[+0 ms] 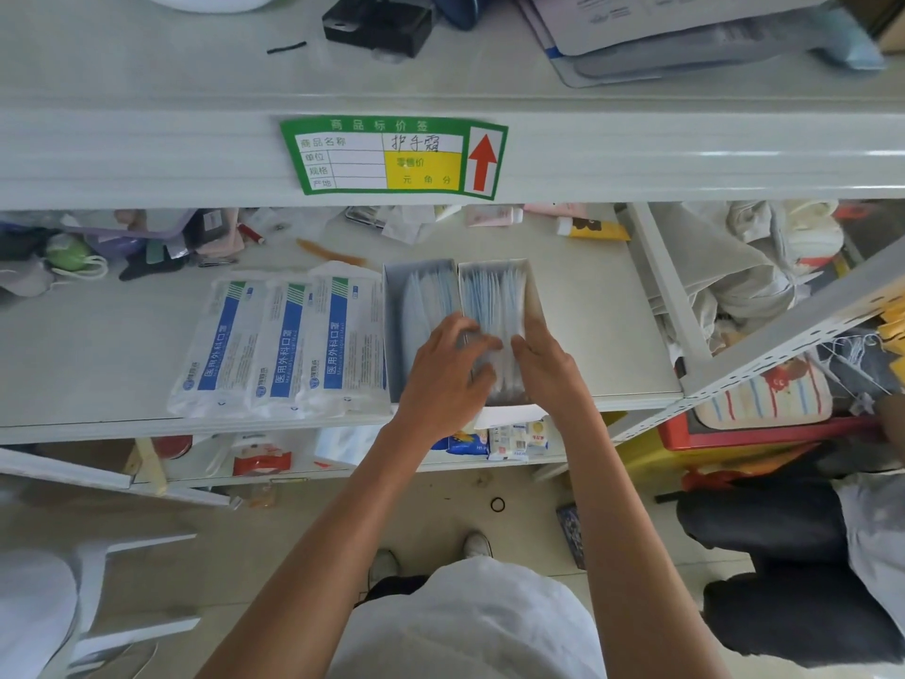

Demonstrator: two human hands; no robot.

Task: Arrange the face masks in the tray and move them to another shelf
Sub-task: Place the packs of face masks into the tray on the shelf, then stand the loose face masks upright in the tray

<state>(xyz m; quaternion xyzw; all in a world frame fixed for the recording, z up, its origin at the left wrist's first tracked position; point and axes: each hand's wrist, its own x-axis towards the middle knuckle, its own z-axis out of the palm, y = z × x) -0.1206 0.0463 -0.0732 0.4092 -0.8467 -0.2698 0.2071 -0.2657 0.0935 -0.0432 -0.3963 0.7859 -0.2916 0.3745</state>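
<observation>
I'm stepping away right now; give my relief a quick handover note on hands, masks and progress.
Left hand and right hand: both on the mask stack in the right tray, straightening it.
Left tray beside it also holds masks.
Three sealed mask packs lie flat to the left, same shelf.
Done: trays mostly filled.
Left: finish tidying, move the trays to another shelf.
</observation>
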